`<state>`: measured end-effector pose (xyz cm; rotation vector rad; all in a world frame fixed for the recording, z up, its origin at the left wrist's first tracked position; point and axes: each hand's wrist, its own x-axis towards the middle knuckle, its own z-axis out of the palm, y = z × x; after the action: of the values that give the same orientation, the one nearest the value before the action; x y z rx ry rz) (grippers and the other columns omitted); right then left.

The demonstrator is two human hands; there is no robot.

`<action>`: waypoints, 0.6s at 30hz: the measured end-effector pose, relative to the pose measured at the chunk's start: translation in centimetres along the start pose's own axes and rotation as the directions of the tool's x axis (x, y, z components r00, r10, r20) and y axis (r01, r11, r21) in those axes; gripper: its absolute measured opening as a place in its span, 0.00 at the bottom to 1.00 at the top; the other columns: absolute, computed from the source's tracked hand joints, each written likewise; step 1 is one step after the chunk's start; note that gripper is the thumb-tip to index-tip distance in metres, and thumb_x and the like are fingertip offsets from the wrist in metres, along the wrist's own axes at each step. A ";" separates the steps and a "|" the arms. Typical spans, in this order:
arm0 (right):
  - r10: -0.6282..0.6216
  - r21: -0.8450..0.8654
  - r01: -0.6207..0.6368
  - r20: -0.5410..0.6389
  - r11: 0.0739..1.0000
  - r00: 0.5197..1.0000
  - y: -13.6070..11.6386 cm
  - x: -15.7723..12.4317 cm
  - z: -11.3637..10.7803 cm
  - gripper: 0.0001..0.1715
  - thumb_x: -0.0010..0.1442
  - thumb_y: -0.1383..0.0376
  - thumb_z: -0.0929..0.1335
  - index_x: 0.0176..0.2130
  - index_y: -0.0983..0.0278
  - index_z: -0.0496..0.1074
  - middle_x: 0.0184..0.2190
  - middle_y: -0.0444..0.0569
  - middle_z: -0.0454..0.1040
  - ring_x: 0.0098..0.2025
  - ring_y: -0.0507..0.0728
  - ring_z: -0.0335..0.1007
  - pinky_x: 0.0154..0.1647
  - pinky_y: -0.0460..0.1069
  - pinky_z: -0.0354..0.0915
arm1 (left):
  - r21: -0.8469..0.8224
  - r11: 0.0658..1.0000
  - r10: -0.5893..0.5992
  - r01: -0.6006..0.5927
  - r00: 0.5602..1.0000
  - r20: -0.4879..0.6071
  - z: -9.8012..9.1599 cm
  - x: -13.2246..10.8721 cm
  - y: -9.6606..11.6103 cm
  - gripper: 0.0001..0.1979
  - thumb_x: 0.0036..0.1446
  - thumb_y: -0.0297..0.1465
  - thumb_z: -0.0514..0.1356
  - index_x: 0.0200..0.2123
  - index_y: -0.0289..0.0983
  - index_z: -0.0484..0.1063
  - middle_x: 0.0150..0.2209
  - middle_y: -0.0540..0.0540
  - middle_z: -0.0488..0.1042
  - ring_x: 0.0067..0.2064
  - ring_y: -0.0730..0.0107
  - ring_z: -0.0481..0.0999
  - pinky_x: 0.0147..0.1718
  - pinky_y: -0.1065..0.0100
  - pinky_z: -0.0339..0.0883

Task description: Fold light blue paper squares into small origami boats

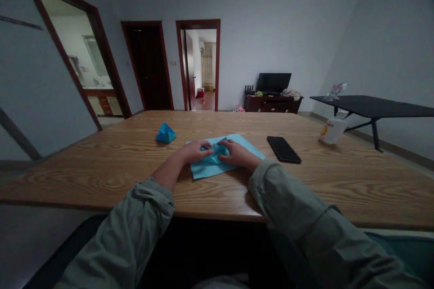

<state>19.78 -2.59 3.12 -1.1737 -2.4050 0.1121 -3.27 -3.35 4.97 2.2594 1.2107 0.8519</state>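
Observation:
Between my two hands is a light blue folded paper piece (214, 156), partly covered by my fingers. It rests over a light blue paper sheet (206, 171) that lies flat on the table. My left hand (198, 151) pinches the folded paper from the left with bent fingers. On the other side, my right hand (235, 152) grips it between thumb and fingers near a raised point. A darker blue origami shape (165, 133) with pointed folds stands on the table, left of and beyond my left hand.
A black phone (283, 149) lies on the wooden table (135, 176), right of the paper. Farther right stands a translucent white container (333, 131). Behind are a black table (383, 104), a TV (274, 83) on a cabinet (271, 104) and several doorways.

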 end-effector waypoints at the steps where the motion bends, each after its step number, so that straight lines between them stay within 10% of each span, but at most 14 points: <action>1: 0.006 -0.022 -0.005 0.013 1.000 1.000 0.0 0.0 0.0 0.34 0.55 0.53 0.70 0.58 0.60 0.66 0.47 0.56 0.71 0.42 0.59 0.71 0.46 0.50 0.62 | -0.004 1.000 0.005 -0.005 1.000 0.011 -0.1 0.0 0.1 0.18 0.48 0.44 0.63 0.39 0.40 0.79 0.38 0.46 0.80 0.39 0.61 0.76 0.39 0.69 0.66; 18: -0.029 -0.096 0.034 0.060 0.995 0.998 1.5 0.1 0.3 0.40 0.60 0.58 0.67 0.67 0.55 0.52 0.62 0.61 0.59 0.58 0.67 0.64 0.57 0.57 0.60 | 0.326 0.943 -0.006 -0.061 0.980 0.198 0.5 -0.7 2.0 0.27 0.46 0.48 0.64 0.46 0.39 0.76 0.34 0.45 0.78 0.35 0.60 0.74 0.35 0.68 0.62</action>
<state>20.71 -1.52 2.50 -1.1901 -2.5041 0.0202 -2.02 -5.05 5.65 2.5586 1.3110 0.4428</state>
